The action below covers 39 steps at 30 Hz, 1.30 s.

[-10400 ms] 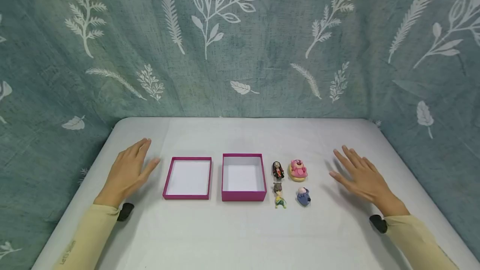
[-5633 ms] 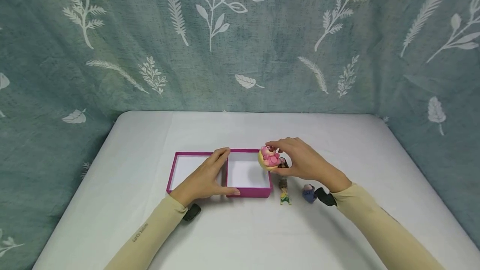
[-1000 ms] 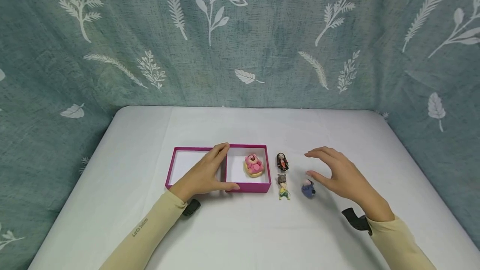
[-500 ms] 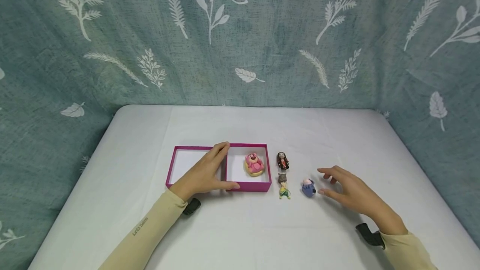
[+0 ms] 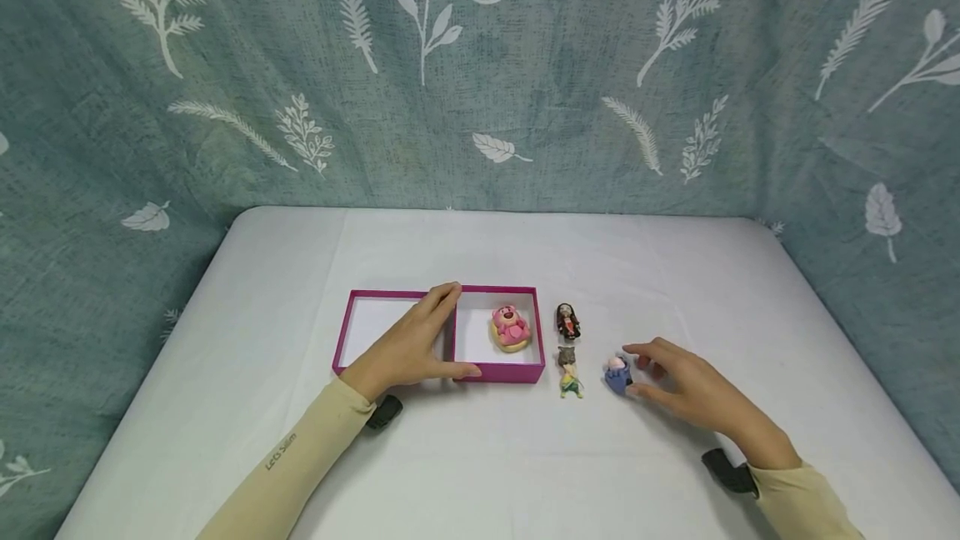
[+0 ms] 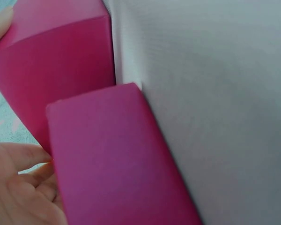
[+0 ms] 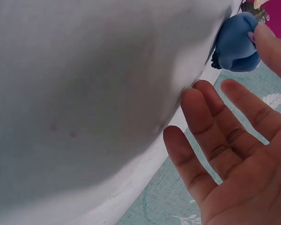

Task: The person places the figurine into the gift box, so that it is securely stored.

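The blue figure (image 5: 617, 377) is on the table (image 5: 480, 465), right of the box (image 5: 501, 373), its head end roughly away from you along its long axis. Your right hand (image 5: 693, 390) has drawn nearer since half a second ago, fingers loosely parted beside it, while your left hand (image 5: 408, 348) grips the box.

a white-covered table (image 5: 495, 473) with rounded far corners; behind it and at both sides hangs a teal fabric backdrop (image 5: 555, 140), softly creased, printed with white leafy sprigs (image 5: 162, 2) and small single leaves (image 5: 492, 148).
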### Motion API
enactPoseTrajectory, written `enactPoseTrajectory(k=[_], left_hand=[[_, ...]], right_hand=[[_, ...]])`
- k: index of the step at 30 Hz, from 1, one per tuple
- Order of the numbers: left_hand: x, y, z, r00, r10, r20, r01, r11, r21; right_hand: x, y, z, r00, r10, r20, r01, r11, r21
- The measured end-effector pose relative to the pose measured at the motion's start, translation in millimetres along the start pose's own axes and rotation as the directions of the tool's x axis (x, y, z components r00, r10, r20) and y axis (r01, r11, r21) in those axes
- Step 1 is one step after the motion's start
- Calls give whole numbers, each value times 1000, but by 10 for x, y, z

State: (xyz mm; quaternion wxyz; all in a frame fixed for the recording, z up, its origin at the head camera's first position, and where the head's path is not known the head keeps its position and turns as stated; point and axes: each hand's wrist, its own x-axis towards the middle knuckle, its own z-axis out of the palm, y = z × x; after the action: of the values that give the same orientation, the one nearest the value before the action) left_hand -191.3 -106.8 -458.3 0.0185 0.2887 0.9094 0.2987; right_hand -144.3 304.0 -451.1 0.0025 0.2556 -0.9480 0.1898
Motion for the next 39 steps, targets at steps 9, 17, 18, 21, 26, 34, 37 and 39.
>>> enactPoseTrajectory(k=[9, 17, 18, 21, 26, 34, 37, 39], left_hand=[[-1, 9, -8, 1000, 1, 3, -1, 1000, 12], [9, -2, -11, 1000, 1, 0, -1, 1000, 13], [10, -2, -11, 1000, 2, 1, -2, 1000, 11], [12, 4, -15, 1000, 4, 6, -4, 1000, 10], [15, 15, -25, 1000, -7, 12, 6, 1000, 12], [14, 16, -30, 1000, -12, 14, 12, 1000, 2], [10, 20, -38, 1000, -6, 10, 6, 1000, 1], [9, 22, -42, 1000, -6, 9, 6, 1000, 0]], right_hand=[[6, -29, 7, 1000, -22, 16, 22, 1000, -1], [65, -59, -1, 998, -46, 52, 44, 999, 25], [70, -64, -5, 998, -39, 58, 37, 999, 29], [80, -74, -9, 997, -17, 72, 15, 1000, 27], [103, -65, -20, 997, -15, 78, 13, 1000, 27], [124, -46, -44, 993, -30, 116, 25, 999, 41], [138, -46, -49, 991, -38, 126, 34, 999, 37], [151, -52, -53, 990, -37, 137, 33, 999, 30]])
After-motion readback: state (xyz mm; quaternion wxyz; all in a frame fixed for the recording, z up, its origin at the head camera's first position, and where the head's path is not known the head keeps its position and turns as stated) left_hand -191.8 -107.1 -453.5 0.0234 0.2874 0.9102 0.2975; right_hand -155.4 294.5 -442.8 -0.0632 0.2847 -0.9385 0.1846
